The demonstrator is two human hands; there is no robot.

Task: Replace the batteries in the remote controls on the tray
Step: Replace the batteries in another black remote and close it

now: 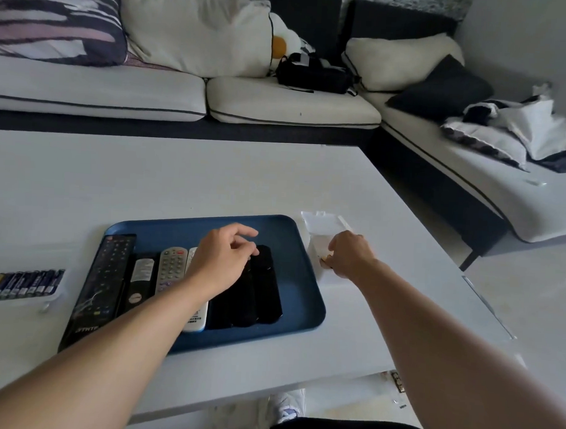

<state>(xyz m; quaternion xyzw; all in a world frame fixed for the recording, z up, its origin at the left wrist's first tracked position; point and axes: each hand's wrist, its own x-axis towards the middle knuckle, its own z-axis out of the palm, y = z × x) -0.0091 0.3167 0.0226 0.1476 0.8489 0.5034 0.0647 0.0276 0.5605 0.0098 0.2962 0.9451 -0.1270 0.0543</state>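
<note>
Remotes point(172, 269) lie lengthwise front-to-back on the tray point(300, 276) (side by side); left hand point(223, 260) fingers loosely curled over them, right hand point(349, 257) fingers pinching something small I can't make out.

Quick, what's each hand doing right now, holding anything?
Left hand: open, fingers loosely curled over the black remotes on the tray, holding nothing.
Right hand: over the clear packet beside the tray; grip cannot be told.

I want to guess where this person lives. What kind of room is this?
Most likely a living room at home. A big corner sofa with cushions wraps round a low white table, and a blue tray of TV remotes sits on it.
</note>
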